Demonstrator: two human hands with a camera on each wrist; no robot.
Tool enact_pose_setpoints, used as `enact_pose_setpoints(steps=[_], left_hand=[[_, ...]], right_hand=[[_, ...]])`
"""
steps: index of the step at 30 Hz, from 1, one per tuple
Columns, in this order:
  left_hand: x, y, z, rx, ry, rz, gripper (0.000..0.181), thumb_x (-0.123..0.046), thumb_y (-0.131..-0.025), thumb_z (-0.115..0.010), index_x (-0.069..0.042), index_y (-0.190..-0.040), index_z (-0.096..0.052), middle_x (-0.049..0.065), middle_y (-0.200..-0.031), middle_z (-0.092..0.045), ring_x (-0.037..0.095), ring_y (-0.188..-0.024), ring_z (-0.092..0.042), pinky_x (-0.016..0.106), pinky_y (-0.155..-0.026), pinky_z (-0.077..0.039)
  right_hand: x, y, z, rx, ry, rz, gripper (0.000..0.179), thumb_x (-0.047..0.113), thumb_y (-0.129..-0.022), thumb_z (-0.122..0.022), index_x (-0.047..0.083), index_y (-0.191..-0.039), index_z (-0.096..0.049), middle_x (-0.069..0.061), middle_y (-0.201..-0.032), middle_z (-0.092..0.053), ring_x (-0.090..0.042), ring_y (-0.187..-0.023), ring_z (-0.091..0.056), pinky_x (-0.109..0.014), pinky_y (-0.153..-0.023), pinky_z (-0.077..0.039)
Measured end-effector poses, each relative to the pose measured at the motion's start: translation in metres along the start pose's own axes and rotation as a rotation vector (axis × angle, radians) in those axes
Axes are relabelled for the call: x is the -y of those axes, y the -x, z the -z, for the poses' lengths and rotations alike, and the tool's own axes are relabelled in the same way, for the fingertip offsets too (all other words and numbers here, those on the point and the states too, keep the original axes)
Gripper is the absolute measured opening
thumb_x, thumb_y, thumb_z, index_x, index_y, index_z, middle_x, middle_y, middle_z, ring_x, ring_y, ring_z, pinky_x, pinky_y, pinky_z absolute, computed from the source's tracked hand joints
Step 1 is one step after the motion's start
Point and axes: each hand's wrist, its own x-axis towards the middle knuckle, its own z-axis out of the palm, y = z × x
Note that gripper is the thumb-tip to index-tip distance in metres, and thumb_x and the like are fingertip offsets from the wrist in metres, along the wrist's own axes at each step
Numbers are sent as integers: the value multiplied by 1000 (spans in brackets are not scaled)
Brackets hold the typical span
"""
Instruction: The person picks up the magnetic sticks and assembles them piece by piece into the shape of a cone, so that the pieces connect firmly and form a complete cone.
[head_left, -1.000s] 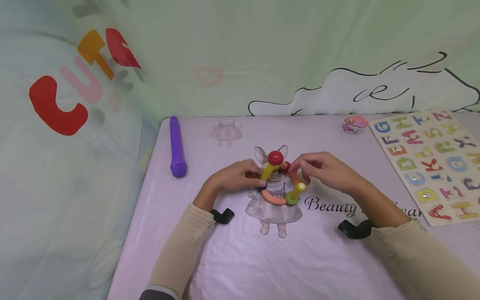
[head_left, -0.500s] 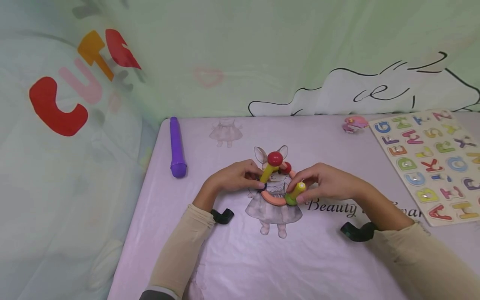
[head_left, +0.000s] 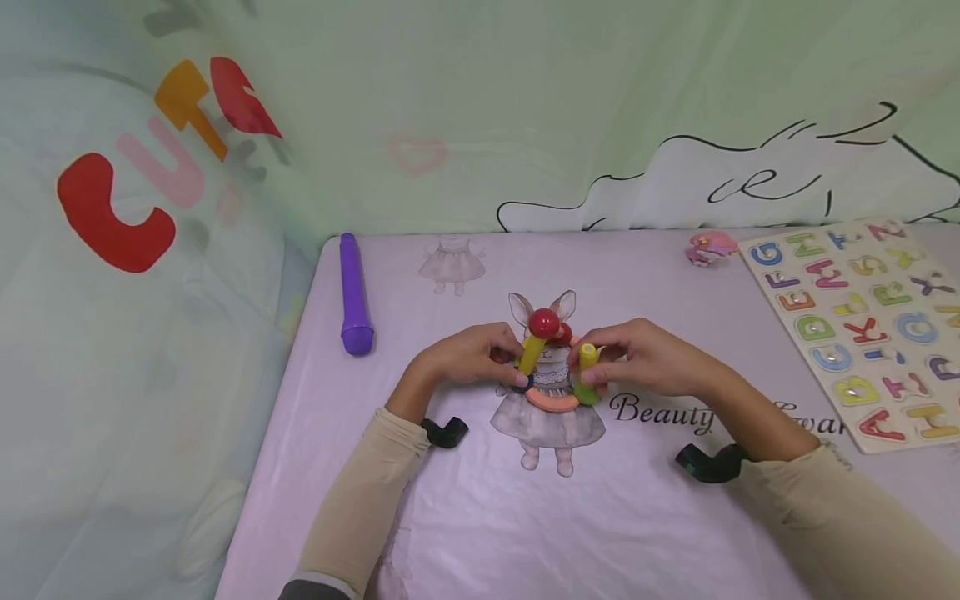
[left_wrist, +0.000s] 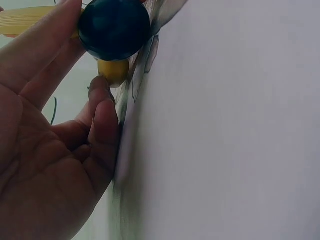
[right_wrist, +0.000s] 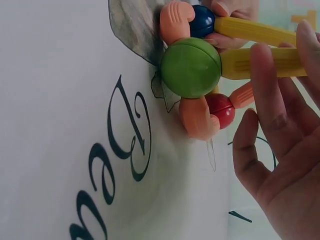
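A magnetic stick-and-ball toy stands on the tablecloth. Orange curved rods (head_left: 553,402) join a green ball (right_wrist: 190,67), a dark blue ball (left_wrist: 115,27) and a red ball (right_wrist: 222,111) into a ring. One yellow rod (head_left: 531,357) rises from the blue ball and carries another red ball (head_left: 544,322). My left hand (head_left: 472,354) grips the blue ball at the foot of this rod, thumb in front. A second yellow rod (head_left: 587,360) stands upright on the green ball. My right hand (head_left: 645,358) pinches it between thumb and fingers; its top end is bare.
At the left lies a purple toy microphone (head_left: 354,296). A wooden alphabet puzzle board (head_left: 825,333) is at the right, with a small pink toy (head_left: 709,247) beside its far corner. A fabric wall (head_left: 450,108) closes off the back.
My right hand has come down from the ring's far right side and taken hold of the right yellow rod, which now stands more upright. The left yellow rod and its red ball shifted slightly left.
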Motion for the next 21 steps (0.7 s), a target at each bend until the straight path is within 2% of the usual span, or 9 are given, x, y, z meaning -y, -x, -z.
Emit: enact_pose_setpoints(steps=[11,21], left_hand=[[-2,-1,-1,-2,-36,-9,30,-31,-82,-87,-15,-106,-80,0,-92,-58,12,-85,-51,22,-74,-41],[-7,-3,-4,-5,-92,-29,30,-34,-80,-88,-16,-103,-81,-1,-89,-60,11,-82,-52,21,-71,-41]], right_hand=[[7,-5,-5,-66,62,28,15,21,-89,-81,17,-101,-73,11,-79,-68,-12,-77,-65,-28,-74,-55],[6,-7,-6,-78,74,32,23,16,-87,-81,10,-108,-74,7,-84,-70,-13,-70,-66,-27,-68,-55]])
